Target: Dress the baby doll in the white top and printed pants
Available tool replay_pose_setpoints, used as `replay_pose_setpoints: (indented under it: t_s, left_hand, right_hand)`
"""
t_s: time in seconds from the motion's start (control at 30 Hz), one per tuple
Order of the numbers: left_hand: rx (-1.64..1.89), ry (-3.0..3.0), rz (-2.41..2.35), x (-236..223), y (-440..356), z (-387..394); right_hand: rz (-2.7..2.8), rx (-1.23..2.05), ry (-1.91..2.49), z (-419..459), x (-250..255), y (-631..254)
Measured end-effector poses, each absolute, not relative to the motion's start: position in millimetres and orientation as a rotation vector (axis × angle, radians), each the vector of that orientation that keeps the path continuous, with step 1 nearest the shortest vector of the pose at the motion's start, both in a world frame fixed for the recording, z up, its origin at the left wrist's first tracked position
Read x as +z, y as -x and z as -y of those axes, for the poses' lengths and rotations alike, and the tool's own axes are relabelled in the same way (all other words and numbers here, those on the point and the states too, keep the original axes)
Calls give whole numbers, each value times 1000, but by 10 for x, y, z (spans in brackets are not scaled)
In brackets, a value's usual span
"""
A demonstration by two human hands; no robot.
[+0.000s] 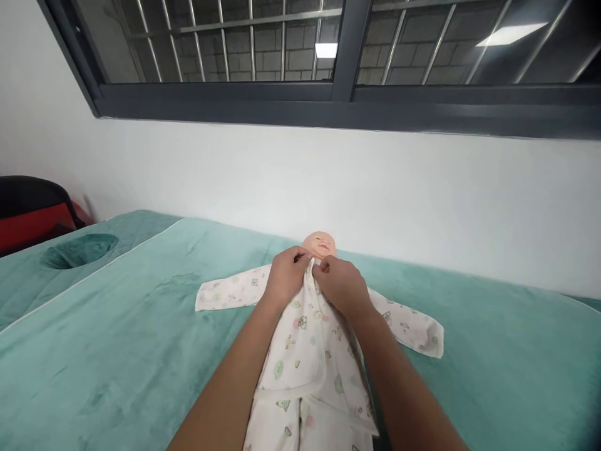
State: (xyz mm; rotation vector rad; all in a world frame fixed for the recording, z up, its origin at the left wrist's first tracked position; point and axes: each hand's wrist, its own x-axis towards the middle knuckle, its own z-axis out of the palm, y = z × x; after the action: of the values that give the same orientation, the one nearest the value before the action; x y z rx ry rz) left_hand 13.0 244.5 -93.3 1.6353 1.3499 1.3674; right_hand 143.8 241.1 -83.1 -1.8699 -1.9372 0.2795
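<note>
A baby doll (320,243) lies on its back, its head toward the wall, dressed in a white wrap-front baby shirt (300,351) printed with small animals and leaves. Both long sleeves stretch out sideways. At the doll's neck, my left hand (287,272) pinches the shirt's collar edge with thumb and forefinger. Close beside it, my right hand (342,285) has its fingers curled on the other side of the collar. The front panels overlap below my hands. White printed pants (275,426) show under the shirt hem. What exactly lies between my fingertips is hidden.
A teal plush cover (141,338) spreads over the bed, with a round face hole (79,250) at the left. A white wall (263,181) and a dark-framed barred window (225,94) stand behind. A red and black object (37,216) sits at the far left.
</note>
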Motion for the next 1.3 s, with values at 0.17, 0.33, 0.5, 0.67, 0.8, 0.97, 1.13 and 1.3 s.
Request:
replay_pose_setpoints:
  t_s: [0.17, 0.33, 0.5, 0.67, 0.8, 0.97, 1.13, 1.3]
  left_hand:
    - [1456, -1269, -1304, -912, -146, -2427]
    - [1461, -1208, -1268, -921, -171, -2408]
    - [1439, -1253, -1297, -912, -182, -2393]
    - [1376, -1330, -1278, -874, -179, -2394]
    - [1355, -1319, -1239, -848, -179, -2398]
    - [1344, -1230, -1186, -872, -168, -2407]
    - [1350, -1184, -1170, -887, -154, -2412]
    - [1316, -1238, -1165, -863, -129, -2405]
  right_hand:
    - [1964, 299, 1874, -2387, -816, -1437]
    - [1970, 202, 1879, -2366, -812, -1396]
    - [1763, 459, 1653, -2424, -854, -1472]
    - [1203, 1230, 1130, -2492, -915, -1539]
    - [1067, 1346, 1001, -2496, -945, -1520]
    - [1121, 1315, 1015, -2508, -990, -1534]
    - [1195, 1276, 1070, -2525, -1004, -1569]
    - [1315, 1251, 1167, -2527, -961, -1606]
